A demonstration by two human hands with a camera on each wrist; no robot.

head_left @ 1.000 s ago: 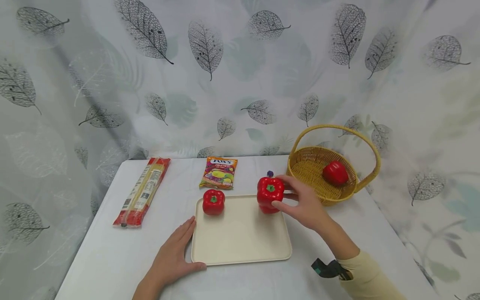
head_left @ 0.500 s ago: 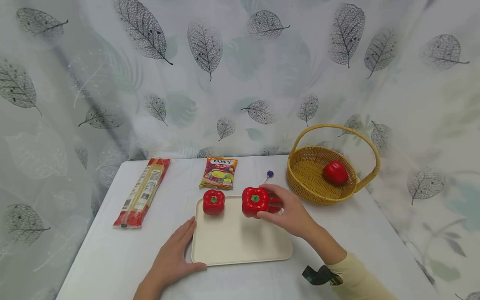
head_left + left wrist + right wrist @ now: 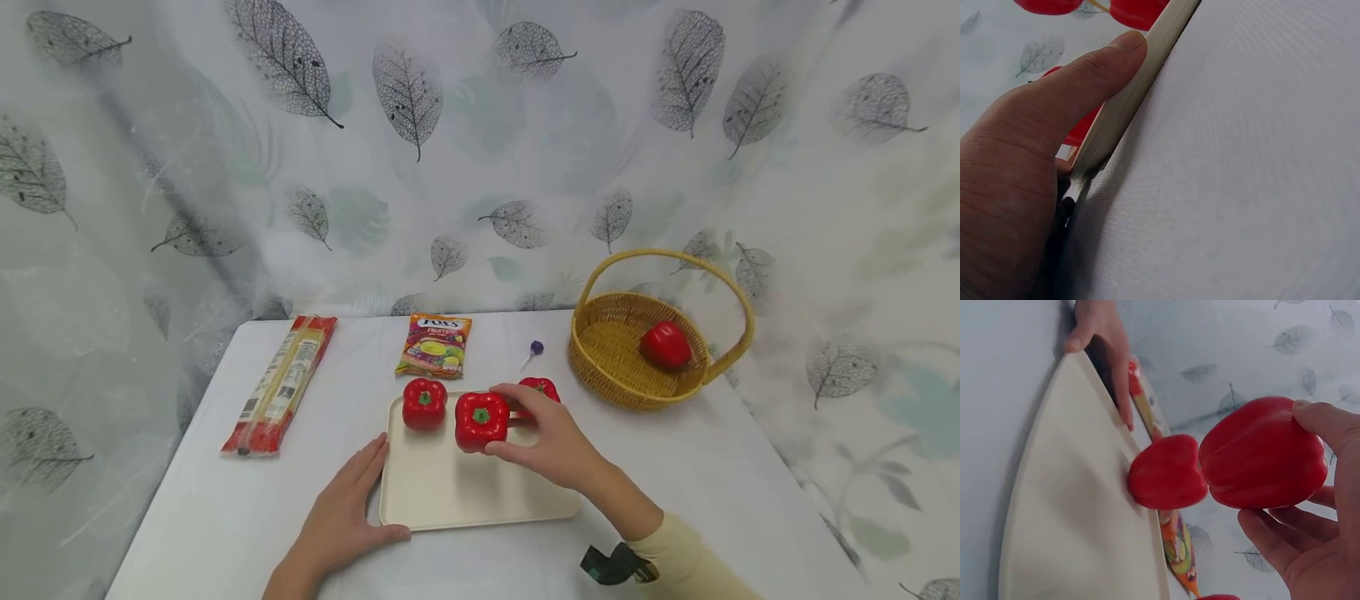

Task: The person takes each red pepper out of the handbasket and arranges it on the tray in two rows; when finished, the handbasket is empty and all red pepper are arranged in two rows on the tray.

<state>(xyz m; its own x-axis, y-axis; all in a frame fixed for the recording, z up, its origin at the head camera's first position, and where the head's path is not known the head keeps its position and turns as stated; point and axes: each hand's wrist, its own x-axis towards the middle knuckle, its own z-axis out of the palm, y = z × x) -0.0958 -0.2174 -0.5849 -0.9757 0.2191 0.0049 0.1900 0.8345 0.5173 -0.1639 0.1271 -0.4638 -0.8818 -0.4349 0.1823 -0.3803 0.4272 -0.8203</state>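
Note:
My right hand [image 3: 551, 437] holds a red bell pepper [image 3: 480, 423] between thumb and fingers, over the cream tray [image 3: 480, 515]. In the right wrist view this held pepper [image 3: 1260, 456] lies sideways in the grip. A second bell pepper [image 3: 424, 405] sits at the tray's back left corner. Another bell pepper [image 3: 542, 387], partly hidden by my right hand, is at the back right. My left hand [image 3: 337, 508] rests against the tray's left side and front left corner, fingers extended. In the left wrist view its thumb [image 3: 1094, 75] touches the tray's edge [image 3: 1132, 94].
A wicker basket [image 3: 607, 371] with a tall handle stands at the back right, a red bell pepper [image 3: 665, 345] inside. A lollipop [image 3: 536, 348] lies left of it. Behind the tray is a candy bag [image 3: 433, 346]. A long red-ended packet [image 3: 281, 387] lies at the left.
My right hand has carried the held pepper leftward and slightly nearer over the tray, uncovering part of the back right pepper and the lollipop's stick. The left hand stays in place.

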